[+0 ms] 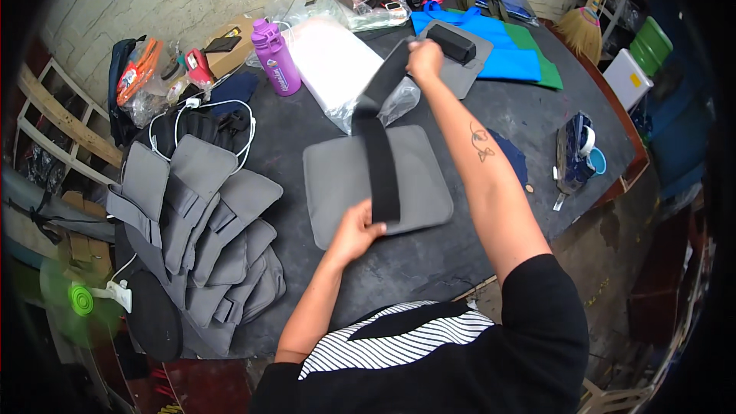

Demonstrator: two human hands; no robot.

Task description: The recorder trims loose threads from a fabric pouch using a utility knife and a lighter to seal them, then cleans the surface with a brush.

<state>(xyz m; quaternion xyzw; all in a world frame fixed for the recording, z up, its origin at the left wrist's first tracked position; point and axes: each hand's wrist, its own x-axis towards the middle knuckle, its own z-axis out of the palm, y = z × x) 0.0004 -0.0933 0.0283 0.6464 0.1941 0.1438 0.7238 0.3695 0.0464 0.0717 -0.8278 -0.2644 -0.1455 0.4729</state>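
A grey rounded-corner fabric panel (422, 176) lies flat on the dark table in front of me. Across its middle runs a wide black strap (381, 176), which lifts off the panel toward the far side, where it is smeared by motion. My left hand (356, 231) pinches the strap's near end at the panel's front edge, thumb on top. At the far end, my right hand (425, 60) is closed in a fist around the raised strap. Just beyond that fist lies another grey panel (468, 69) with a rolled black strap (451, 44) on it.
Many similar grey pieces (207, 238) are piled at the left. A purple bottle (276, 57) stands beside a white plastic-wrapped stack (333, 61). Blue fabric (498, 46) lies at the far right; a tape dispenser (571, 153) sits near the right edge. A green fan (80, 299) spins at lower left.
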